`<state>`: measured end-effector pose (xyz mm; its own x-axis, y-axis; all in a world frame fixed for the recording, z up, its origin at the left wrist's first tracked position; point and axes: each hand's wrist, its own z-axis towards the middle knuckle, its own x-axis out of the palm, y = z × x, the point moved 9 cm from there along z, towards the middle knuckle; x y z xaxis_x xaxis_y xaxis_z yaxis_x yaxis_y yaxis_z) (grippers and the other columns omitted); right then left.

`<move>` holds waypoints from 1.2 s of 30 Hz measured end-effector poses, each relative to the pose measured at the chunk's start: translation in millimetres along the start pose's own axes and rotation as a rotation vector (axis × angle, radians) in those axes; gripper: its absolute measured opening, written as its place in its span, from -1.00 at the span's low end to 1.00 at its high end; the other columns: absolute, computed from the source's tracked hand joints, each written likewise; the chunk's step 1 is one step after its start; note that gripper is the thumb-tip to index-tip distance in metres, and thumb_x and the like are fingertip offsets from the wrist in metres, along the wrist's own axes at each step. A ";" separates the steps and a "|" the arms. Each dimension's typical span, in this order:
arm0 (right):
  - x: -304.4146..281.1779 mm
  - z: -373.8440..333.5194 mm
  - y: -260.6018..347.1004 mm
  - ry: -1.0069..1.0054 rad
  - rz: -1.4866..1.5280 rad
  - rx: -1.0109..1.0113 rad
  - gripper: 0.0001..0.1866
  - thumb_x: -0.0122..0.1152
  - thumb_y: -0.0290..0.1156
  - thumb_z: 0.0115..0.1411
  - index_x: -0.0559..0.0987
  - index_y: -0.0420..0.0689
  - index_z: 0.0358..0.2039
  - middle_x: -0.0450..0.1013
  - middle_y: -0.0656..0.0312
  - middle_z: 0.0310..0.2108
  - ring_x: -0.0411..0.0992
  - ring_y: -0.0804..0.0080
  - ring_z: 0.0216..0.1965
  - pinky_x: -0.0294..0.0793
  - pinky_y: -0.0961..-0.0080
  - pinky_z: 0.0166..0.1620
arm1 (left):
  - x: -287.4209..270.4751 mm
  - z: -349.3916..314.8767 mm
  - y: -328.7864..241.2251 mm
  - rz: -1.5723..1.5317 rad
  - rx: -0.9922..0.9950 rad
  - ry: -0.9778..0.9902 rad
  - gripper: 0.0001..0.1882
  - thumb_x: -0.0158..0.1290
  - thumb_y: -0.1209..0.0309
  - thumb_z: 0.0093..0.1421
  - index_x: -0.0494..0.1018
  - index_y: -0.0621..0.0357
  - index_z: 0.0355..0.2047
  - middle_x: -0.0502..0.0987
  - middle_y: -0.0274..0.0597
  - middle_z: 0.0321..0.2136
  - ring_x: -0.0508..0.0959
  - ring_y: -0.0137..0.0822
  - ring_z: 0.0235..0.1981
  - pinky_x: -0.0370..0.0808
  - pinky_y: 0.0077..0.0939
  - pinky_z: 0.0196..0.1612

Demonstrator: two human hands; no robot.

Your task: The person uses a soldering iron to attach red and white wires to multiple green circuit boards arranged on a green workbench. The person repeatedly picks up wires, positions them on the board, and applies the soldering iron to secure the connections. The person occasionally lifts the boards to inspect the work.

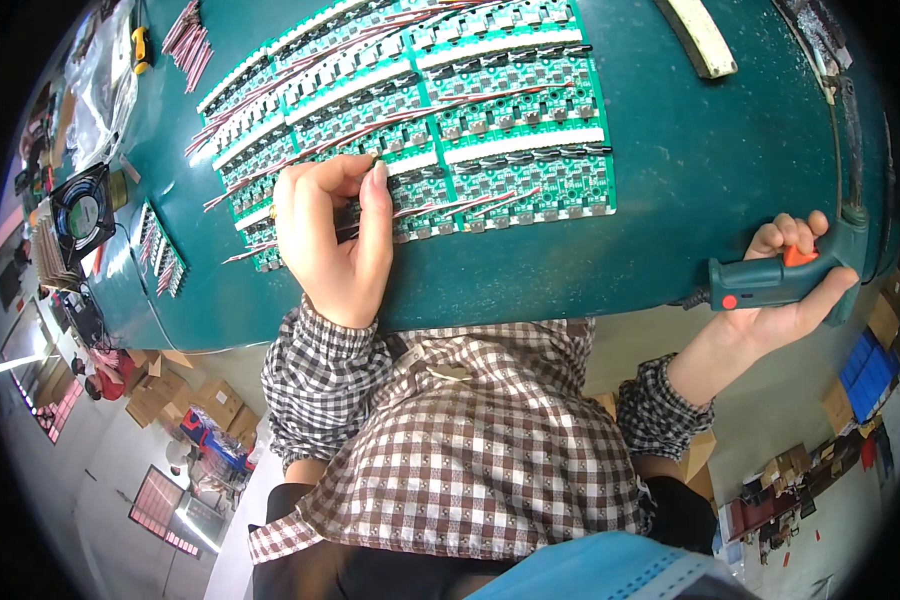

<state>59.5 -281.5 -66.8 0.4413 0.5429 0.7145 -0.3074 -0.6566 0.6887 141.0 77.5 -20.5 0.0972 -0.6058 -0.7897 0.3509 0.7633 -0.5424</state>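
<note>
A wide panel of green circuit boards (515,125) lies on the green table, with rows of white connectors, small chips and thin red, white and black wires (495,200) across it. Over the panel's near left part is my left hand (330,240), thumb and forefinger pressed together. Whatever sits between those fingertips is too small to make out. At the table's right edge my right hand (770,325) grips a dark green soldering gun (770,283) with an orange trigger. Its long metal tip points away from me.
Bundled wires (188,45) lie at the far left, by a yellow-handled tool (142,50) and clear plastic bags (100,95). A small black fan (82,210) stands left, near a smaller wired board (160,250). A pale bar (700,40) rests at the far right. Cardboard boxes (215,400) stand beyond the table.
</note>
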 end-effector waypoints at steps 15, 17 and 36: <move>1.2 1.5 -1.3 0.036 -0.016 -0.015 -0.41 0.08 0.03 0.23 0.39 -0.35 -0.09 0.41 0.19 -0.40 0.39 0.34 -0.26 0.44 0.43 -0.16 | -7.0 -2.8 -2.4 -0.073 0.016 -0.009 -0.84 -0.06 0.70 0.11 0.46 0.29 -0.31 0.42 -0.14 -0.40 0.41 -0.28 -0.33 0.33 -0.50 -0.21; 0.8 2.5 -1.9 0.031 -0.025 -0.009 -0.41 0.07 0.03 0.23 0.40 -0.35 -0.10 0.42 0.18 -0.40 0.40 0.34 -0.26 0.44 0.44 -0.16 | -12.5 -4.6 -22.0 -0.034 0.120 -0.043 -0.80 -0.06 0.67 0.09 0.48 0.28 -0.28 0.43 -0.12 -0.39 0.44 -0.23 -0.30 0.35 -0.44 -0.17; 1.1 0.7 -0.6 0.024 -0.073 -0.025 -0.38 0.05 0.06 0.23 0.39 -0.35 -0.09 0.40 0.20 -0.39 0.38 0.36 -0.28 0.41 0.45 -0.19 | 39.8 -12.4 -79.8 0.033 0.263 0.268 -0.55 0.25 0.50 -0.13 0.52 0.09 -0.14 0.46 -0.26 -0.22 0.44 -0.25 -0.22 0.33 -0.31 -0.14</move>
<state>60.7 -280.8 -66.5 0.4430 0.6015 0.6648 -0.2965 -0.6015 0.7418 105.4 -4.8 -12.2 -0.1224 -0.4747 -0.8716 0.5819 0.6771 -0.4505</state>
